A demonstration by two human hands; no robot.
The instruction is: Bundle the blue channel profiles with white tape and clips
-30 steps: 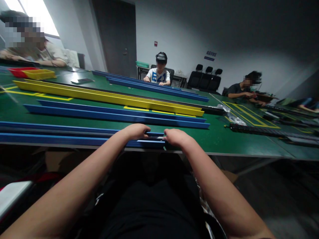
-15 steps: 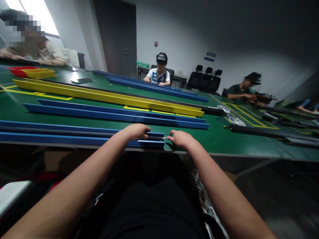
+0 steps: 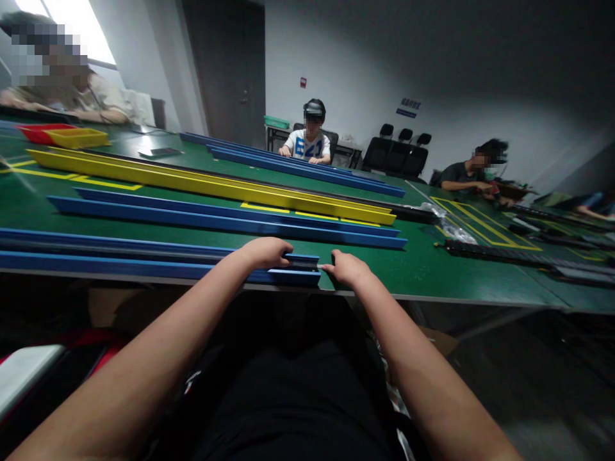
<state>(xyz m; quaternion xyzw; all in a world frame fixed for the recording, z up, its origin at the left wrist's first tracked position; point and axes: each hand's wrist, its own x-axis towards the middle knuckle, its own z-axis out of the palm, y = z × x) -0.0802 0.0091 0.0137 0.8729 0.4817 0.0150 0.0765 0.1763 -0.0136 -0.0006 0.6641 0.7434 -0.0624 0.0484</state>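
A long blue channel-shaped rail (image 3: 120, 259) with raised side walls lies along the table's near edge. My left hand (image 3: 266, 252) is bent over the rail near its right end, fingers curled down into the channel and partly hidden. A dark strip with a pale line runs inside the rail. Just past the rail's right end is my right hand (image 3: 353, 267), its thumb against a small pale piece (image 3: 320, 266) at the channel's mouth. The index finger is bent above the thumb; the other fingers are hidden. What the small piece is, I cannot make out.
Behind lie another blue rail (image 3: 230, 224), a yellow rail (image 3: 211, 188) and more blue rails (image 3: 307, 168). Black strips (image 3: 509, 256) and clear plastic wrap (image 3: 449, 224) are to the right. Red (image 3: 43, 133) and yellow trays (image 3: 79, 138) stand at left. Several people sit around the table.
My right hand's index finger and thumb look slightly farther apart. My left hand stays at nearly the same spot on the rail. The whole view has shifted slightly.
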